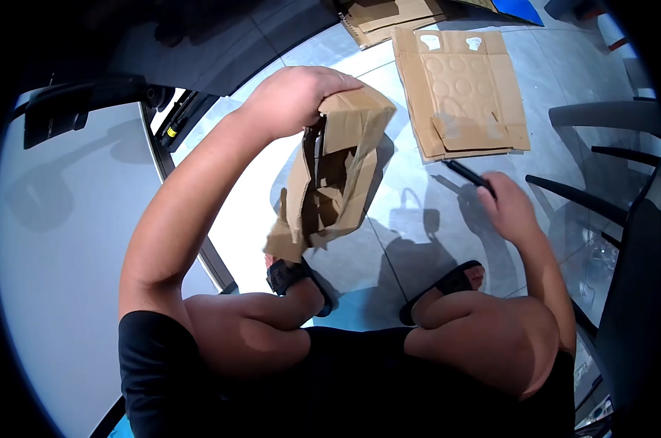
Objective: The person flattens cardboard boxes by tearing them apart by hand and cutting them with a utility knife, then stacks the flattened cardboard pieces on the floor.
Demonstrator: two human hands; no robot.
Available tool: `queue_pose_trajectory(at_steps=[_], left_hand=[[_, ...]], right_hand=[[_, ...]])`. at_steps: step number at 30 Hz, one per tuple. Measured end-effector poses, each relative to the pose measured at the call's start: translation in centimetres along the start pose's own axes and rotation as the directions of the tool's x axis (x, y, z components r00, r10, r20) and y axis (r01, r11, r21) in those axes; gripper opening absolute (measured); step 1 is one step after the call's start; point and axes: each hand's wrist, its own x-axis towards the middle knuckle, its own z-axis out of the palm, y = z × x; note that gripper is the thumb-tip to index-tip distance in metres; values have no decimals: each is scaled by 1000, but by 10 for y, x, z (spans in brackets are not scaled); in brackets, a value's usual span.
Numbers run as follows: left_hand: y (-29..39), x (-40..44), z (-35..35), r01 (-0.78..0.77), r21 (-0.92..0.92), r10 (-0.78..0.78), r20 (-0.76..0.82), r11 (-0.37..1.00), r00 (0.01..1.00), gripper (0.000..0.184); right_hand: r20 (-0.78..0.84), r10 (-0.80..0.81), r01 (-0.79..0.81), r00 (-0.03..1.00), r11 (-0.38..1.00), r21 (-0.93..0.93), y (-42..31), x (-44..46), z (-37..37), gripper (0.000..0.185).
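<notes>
A torn brown cardboard box (349,164) hangs upright over the floor between my feet. My left hand (301,95) grips its top edge, the thumb side hidden behind the cardboard. The side facing me is opened up, showing a dark inside, and a ragged flap (285,241) droops at the lower left. To the right, apart from the box, my right hand (507,207) is closed around a slim black box cutter (469,177). Its tip points up and left; whether the blade is out is too small to tell.
A flattened cardboard piece (462,95) with round embossed marks lies on the tiled floor ahead. More cardboard (389,18) is stacked beyond it. Black chair legs (578,197) stand at the right. A white panel (75,241) with a dark edge is close on my left.
</notes>
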Motion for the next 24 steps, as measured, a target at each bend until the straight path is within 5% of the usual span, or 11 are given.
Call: queue_pose_trajectory(at_steps=[1,3,6,7,9,11,12,15,21,22,24], left_hand=[[-2,-1,-1,50,22,-49,-30,999,998,59],[-2,-2,-3,88,32,-87,-17,996,996,59],[5,1,-3,125,58,-124,-13,991,992,60],[9,2,-1,125,72,-124,-15,990,992,61],[21,7,3,142,73,-141,-14,987,990,60],[33,17,1,155,88,-154,-25,984,988,60],[40,21,0,174,91,-172,-27,981,985,59],[57,22,-8,179,88,-176,-40,980,984,57],[12,-2,-11,-54,-156,30,-149,986,988,55],[5,-7,-8,-56,-158,33,-149,986,988,55],[-8,-18,6,179,-598,-190,45,782,981,55]], right_hand=[[-2,1,-1,1000,1000,3,20,-5,20,36],[288,10,14,958,997,-80,50,-16,49,34],[116,-38,53,993,990,-129,27,-16,55,37],[-15,-79,79,997,996,46,20,-6,62,46],[9,28,-30,1000,894,447,-39,22,47,63],[133,1,-82,991,791,607,-91,38,26,108],[-21,-113,107,993,841,531,-103,48,33,118],[-140,-103,154,985,889,431,-122,53,29,102],[194,195,-273,961,762,587,-75,62,12,43],[137,86,-159,987,672,723,-66,65,18,37],[68,-12,-50,998,551,833,-52,71,20,33]])
